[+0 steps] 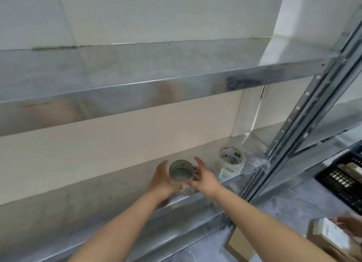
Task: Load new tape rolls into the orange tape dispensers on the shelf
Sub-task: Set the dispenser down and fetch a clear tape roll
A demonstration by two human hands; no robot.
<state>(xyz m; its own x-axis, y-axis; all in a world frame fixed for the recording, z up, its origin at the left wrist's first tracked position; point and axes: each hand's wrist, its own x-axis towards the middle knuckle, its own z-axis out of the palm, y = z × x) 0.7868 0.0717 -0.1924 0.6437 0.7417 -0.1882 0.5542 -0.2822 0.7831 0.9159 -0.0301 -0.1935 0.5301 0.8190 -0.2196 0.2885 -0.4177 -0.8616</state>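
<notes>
A clear tape roll with a grey cardboard core sits between my two hands just above the lower metal shelf. My left hand cups its left side. My right hand touches its right side with the fingers spread. To the right a stack of clear tape rolls with green-and-white labels stands on the same shelf. No orange dispenser is in view.
An upper metal shelf juts out above my hands. A perforated steel upright stands at the right. A black plastic crate sits on the floor at right. Another person's hand holds a small box at lower right.
</notes>
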